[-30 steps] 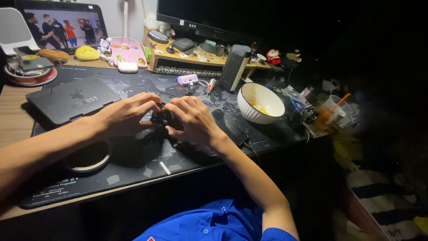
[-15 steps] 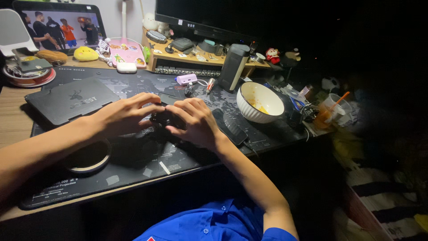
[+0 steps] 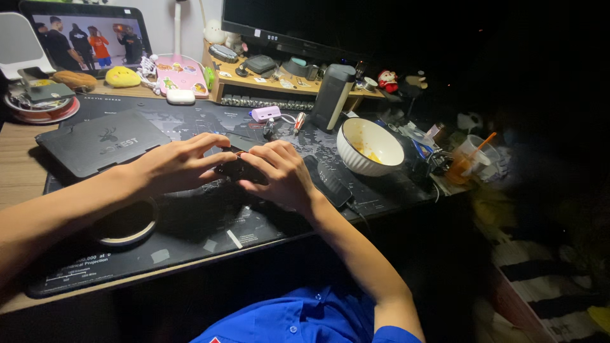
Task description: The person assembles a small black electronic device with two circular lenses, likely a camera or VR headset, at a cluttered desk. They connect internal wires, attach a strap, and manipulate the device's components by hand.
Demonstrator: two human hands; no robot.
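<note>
Covering most of the wooden desk (image 3: 14,166) is a large black printed desk mat (image 3: 190,232), reaching its front edge. Dark flat monitor (image 3: 289,22) at the back edge, tablet showing video (image 3: 86,35) at the back left corner. Closed black matte laptop (image 3: 101,143) lies on the mat's left part. White ribbed ceramic bowl (image 3: 370,146) with yellow residue sits toward the mat's right edge, tall grey cylindrical speaker (image 3: 333,96) just behind it. Round dark coaster with pale rim (image 3: 126,223) near the front left. Left hand (image 3: 175,166) and right hand (image 3: 279,174) meet mid-mat, fingers of both curled around a small black device (image 3: 236,169), pinching it between them just above the mat; its shape is mostly hidden. Small lilac rectangular gadget (image 3: 265,113) lies behind the hands.
</note>
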